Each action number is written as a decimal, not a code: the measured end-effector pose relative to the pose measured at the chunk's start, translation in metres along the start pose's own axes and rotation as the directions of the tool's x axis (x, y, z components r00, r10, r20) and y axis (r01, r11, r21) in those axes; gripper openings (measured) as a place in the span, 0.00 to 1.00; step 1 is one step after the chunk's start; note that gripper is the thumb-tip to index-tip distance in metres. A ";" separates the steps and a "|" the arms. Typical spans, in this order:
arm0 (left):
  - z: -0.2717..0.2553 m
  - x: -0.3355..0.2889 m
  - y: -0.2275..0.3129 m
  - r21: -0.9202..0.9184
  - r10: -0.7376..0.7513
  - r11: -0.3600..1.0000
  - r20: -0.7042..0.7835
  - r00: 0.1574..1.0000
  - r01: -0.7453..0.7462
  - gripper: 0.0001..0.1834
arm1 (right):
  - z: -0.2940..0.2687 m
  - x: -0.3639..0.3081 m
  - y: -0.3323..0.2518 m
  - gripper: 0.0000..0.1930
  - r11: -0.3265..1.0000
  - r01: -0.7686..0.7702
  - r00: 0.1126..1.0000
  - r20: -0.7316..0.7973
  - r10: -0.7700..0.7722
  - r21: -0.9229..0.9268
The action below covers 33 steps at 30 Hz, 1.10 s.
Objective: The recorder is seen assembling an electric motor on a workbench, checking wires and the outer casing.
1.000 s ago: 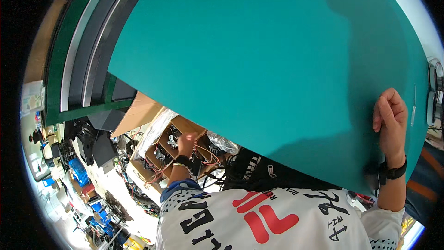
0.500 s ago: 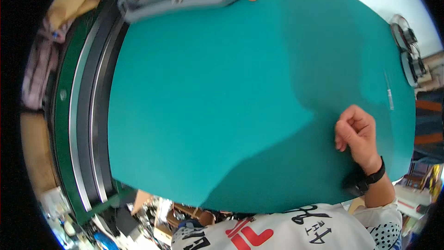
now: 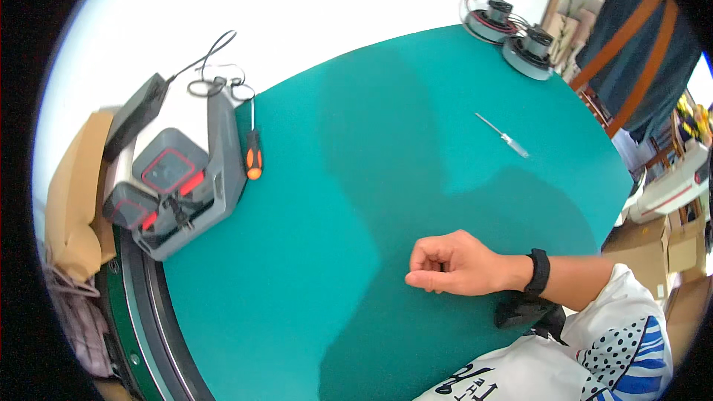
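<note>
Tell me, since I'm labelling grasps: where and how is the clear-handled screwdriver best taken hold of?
Probably by its thick clear handle, right hand coming from the near side: the screwdriver lies flat on the table, handle end nearer, thin shaft pointing away.

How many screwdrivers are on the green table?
2: a clear-handled screwdriver on the right of the green table, and a black-and-orange-handled screwdriver on its left, beside a grey stand.

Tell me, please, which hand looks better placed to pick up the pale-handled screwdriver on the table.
Probably the right hand: it is loosely curled over the green tabletop, and the pale-handled screwdriver lies beyond it, slightly to the right. The left hand is out of view.
</note>
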State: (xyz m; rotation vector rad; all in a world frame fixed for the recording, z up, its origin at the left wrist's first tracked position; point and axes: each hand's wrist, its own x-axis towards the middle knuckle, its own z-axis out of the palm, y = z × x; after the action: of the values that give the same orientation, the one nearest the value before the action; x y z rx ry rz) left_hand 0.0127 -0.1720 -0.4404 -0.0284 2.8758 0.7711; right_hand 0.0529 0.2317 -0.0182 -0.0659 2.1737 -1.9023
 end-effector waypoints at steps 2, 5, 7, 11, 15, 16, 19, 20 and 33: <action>-0.010 0.007 -0.004 0.008 0.007 1.000 -0.014 1.000 -0.006 0.26 | 0.000 0.000 0.001 0.12 1.000 0.008 1.000 -0.018 -0.008 -0.010; -0.032 0.011 -0.015 0.024 -0.006 1.000 -0.055 0.998 0.008 0.26 | 0.001 0.002 0.002 0.12 0.999 0.047 0.999 -0.002 -0.047 -0.001; -0.043 0.011 -0.017 0.025 -0.023 0.999 -0.085 0.996 0.025 0.26 | 0.000 0.002 0.006 0.14 0.990 0.112 0.994 -0.001 -0.113 -0.083; -0.058 -0.004 -0.015 0.019 -0.068 0.997 -0.133 0.989 0.071 0.27 | -0.004 0.007 0.011 0.14 0.977 0.182 0.983 0.047 -0.177 -0.113; -0.086 -0.029 -0.014 0.021 -0.142 0.988 -0.210 0.967 0.150 0.28 | -0.010 0.005 0.008 0.15 0.971 0.219 0.971 0.118 -0.208 -0.093; -0.095 -0.036 -0.013 0.021 -0.162 0.985 -0.235 0.958 0.172 0.28 | -0.012 0.005 0.009 0.15 0.968 0.237 0.966 0.123 -0.226 -0.085; -0.125 -0.067 -0.010 0.018 -0.233 0.968 -0.312 0.921 0.251 0.28 | -0.014 0.009 0.013 0.15 0.977 0.212 0.943 0.261 -0.207 0.009; -0.135 -0.082 -0.009 0.015 -0.259 0.960 -0.339 0.904 0.281 0.29 | -0.015 0.010 0.014 0.15 0.973 0.228 0.935 0.275 -0.225 0.022; -0.195 -0.352 0.061 -0.195 -0.628 0.727 -0.577 0.522 0.658 0.31 | -0.015 0.015 0.020 0.13 0.947 0.309 0.884 0.340 -0.321 0.090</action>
State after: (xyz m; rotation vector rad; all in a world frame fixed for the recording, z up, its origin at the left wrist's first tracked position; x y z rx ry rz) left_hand 0.3260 -0.2251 -0.1865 -1.5372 3.0054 0.5852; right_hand 0.0380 0.2465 -0.0384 -0.7390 1.9756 -1.9051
